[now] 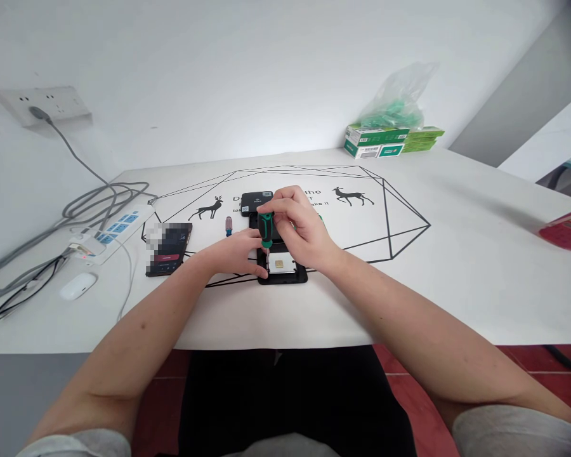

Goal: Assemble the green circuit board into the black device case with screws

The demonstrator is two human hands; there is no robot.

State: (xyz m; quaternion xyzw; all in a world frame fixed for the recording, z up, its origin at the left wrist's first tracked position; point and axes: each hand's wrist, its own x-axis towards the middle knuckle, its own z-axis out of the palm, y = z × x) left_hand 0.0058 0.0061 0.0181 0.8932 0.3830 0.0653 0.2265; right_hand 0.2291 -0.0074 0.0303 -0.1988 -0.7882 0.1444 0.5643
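Observation:
My right hand (pixel 302 228) grips a green-and-black screwdriver (pixel 265 228), which stands upright with its tip down at the left side of an opened black device casing (pixel 290 279). A pale board with a gold square (pixel 280 264) shows inside the casing. My left hand (pixel 235 254) holds the casing's left edge, thumb and forefinger on either side of the screwdriver shaft. Beyond them lies a black cover with small labels (pixel 252 202), partly behind my right hand. A green item (pixel 320 218) peeks out past my right hand, too hidden to name.
A small screwdriver with a clear purplish handle (pixel 229 225) and a phone (pixel 176 247) lie to the left. Further left are a power strip (pixel 126 231), cables, a white earbud case (pixel 78 286) and glasses (pixel 28 289). Green-and-white boxes (pixel 375 136) under a plastic bag stand at the back right.

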